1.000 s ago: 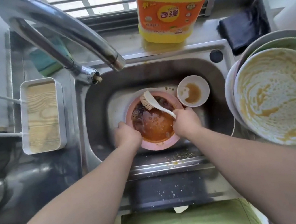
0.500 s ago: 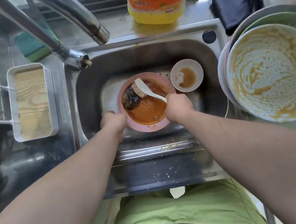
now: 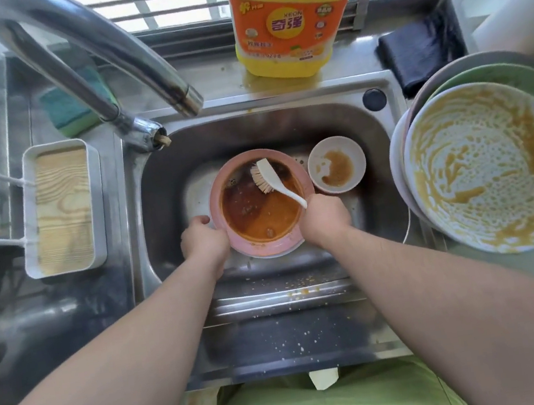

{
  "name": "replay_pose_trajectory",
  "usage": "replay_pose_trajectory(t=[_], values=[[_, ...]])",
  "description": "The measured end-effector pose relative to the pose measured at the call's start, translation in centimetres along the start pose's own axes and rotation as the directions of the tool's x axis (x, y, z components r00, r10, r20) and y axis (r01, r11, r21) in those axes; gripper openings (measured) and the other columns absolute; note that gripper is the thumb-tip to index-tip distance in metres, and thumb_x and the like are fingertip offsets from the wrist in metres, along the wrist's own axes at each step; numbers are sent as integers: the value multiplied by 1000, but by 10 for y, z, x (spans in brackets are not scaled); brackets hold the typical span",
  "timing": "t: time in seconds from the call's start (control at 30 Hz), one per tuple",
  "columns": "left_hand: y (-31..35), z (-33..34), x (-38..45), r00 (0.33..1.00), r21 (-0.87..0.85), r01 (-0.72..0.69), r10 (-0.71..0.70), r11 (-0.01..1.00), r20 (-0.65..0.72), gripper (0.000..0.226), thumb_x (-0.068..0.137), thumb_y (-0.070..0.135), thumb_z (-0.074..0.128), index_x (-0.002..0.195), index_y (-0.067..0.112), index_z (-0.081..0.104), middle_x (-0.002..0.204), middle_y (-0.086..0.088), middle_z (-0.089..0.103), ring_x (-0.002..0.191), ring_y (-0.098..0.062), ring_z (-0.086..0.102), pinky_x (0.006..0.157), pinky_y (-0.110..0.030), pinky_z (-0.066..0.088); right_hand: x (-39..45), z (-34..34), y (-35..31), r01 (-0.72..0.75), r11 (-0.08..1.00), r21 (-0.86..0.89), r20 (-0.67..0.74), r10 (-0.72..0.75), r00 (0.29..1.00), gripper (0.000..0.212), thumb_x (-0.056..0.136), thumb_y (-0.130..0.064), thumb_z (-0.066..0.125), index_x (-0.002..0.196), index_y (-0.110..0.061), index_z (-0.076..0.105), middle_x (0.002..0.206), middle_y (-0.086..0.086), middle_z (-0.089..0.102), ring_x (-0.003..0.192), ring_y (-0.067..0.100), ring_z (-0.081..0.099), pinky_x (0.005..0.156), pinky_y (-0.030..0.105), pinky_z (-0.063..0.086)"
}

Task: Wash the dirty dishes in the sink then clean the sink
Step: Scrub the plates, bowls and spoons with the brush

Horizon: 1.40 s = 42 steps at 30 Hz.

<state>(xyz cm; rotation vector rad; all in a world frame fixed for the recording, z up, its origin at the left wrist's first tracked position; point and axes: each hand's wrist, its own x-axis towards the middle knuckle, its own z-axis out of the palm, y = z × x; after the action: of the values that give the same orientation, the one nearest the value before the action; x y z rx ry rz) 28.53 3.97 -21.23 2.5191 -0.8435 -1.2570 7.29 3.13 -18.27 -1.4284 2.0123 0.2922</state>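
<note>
The left hand [image 3: 203, 238] grips the bowl's [image 3: 260, 203] near rim, steadying it in the sink [image 3: 382, 219] between both hands; the right hand [image 3: 325, 216] holds the brush [image 3: 272, 180], bristles seemingly touching the sauce beyond.

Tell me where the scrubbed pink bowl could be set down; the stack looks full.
Bare steel shows on the sink's front ledge, and on the sink floor left of the pink bowl. It is crowded to the right: the small white bowl in the basin, stacked dirty plates on the counter.
</note>
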Motion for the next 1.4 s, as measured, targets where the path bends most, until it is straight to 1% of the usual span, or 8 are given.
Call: replay_pose_trajectory(t=[0.1, 0.2, 0.6, 0.9, 1.0, 1.1, 1.27, 1.4], values=[[7, 4, 5, 999, -21, -38, 37, 999, -29, 5, 97, 21, 63, 94, 23, 67, 101, 2, 74, 87, -21, 68, 73, -34, 57, 7, 0, 9, -23, 980, 195, -80, 40, 996, 8, 102, -18, 61, 100, -25, 64, 88, -1, 65, 64, 11, 52, 50, 24, 37], [9, 7, 6, 995, 33, -69, 71, 997, -72, 16, 95, 19, 61, 81, 25, 65, 83, 3, 70, 80, -22, 67, 63, -29, 51, 8, 1, 7, -25, 960, 280, -113, 58, 992, 12, 101, -17, 62, 109, -25, 66, 82, -5, 56, 64, 8, 47, 49, 23, 32], [32, 6, -5, 988, 251, -115, 137, 961, -71, 42, 95, 17, 62, 134, 13, 48, 122, -12, 59, 100, -34, 64, 79, -42, 58, 0, -4, -11, 27, 993, 117, 22, -30, 999, 21, 99, -17, 65, 119, -21, 65, 96, 4, 66, 79, 22, 63, 64, 32, 54], [22, -19, -25, 986, -181, -26, 55, 983, 155, 22, 105, 32, 49, 126, 39, 46, 114, -1, 65, 97, -28, 70, 70, -48, 66, -10, -23, 14, -5, 983, 181, 157, -24, 987, 3, 101, -26, 60, 101, -24, 58, 88, -1, 62, 71, 15, 57, 52, 28, 38], [19, -47, -42, 982, -137, -100, 120, 985, 146, 48, 91, 25, 52, 131, 48, 42, 112, 3, 65, 93, -24, 65, 55, -34, 61, -26, -41, 30, -13, 981, 194, 184, -23, 983, 17, 102, -42, 51, 102, -26, 54, 97, 1, 62, 81, 22, 59, 62, 34, 42], [23, -66, -65, 964, 35, -237, 231, 971, 136, 74, 77, 12, 52, 137, 51, 34, 108, 0, 64, 90, -24, 63, 65, -37, 52, -45, -61, 41, -1, 981, 194, 199, -39, 979, 18, 100, -44, 44, 101, -26, 47, 97, 3, 57, 86, 30, 58, 71, 39, 44], [37, -86, -106, 821, 481, -542, 557, 689, 129, 87, 83, 36, 67, 151, 50, 16, 113, 1, 42, 94, -28, 53, 75, -42, 49, -77, -88, 54, 62, 965, 254, 202, -116, 973, 14, 95, -46, 38, 96, -32, 39, 93, 4, 61, 83, 26, 60, 71, 42, 46], [38, -91, -120, 678, 667, -609, 718, 428, 159, 96, 87, 4, 56, 157, 52, 12, 109, 2, 32, 96, -26, 41, 61, -39, 43, -92, -98, 63, 137, 954, 268, 131, -177, 975, 22, 99, -59, 41, 108, -42, 52, 91, -6, 68, 88, 23, 64, 85, 47, 55]])
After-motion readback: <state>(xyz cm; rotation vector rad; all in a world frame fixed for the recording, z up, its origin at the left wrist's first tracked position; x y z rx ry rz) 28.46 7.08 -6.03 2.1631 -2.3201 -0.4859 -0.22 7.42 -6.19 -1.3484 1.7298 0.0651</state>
